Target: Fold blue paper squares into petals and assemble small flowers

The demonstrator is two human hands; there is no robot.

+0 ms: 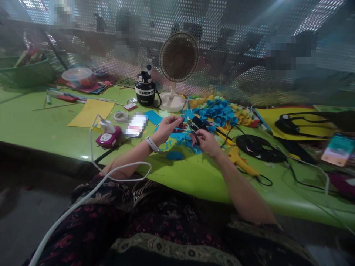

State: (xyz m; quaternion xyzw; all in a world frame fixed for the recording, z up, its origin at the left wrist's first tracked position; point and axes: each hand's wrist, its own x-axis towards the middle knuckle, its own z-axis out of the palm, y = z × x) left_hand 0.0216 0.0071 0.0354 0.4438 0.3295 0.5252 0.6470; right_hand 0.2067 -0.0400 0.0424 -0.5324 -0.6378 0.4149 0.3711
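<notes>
scissors (pixel 195 137) with black handles sit in the right hand (pixel 207 143), its fingers (pixel 200 135) curled closed around the loops. the left hand (pixel 167 129) pinches something thin just beside the blades, too small to tell what. blue paper scraps (pixel 183 139) lie right under the scissors, and working this close, one slip of the blades could nick the left hand. a yellow glue gun (pixel 238 157) rests to the right of the scissors, its black cord (pixel 264 180) looped where a wrist could snag it. beyond the scissors stands a white desk fan (pixel 179 59); any draught from it could scatter the loose scraps.
</notes>
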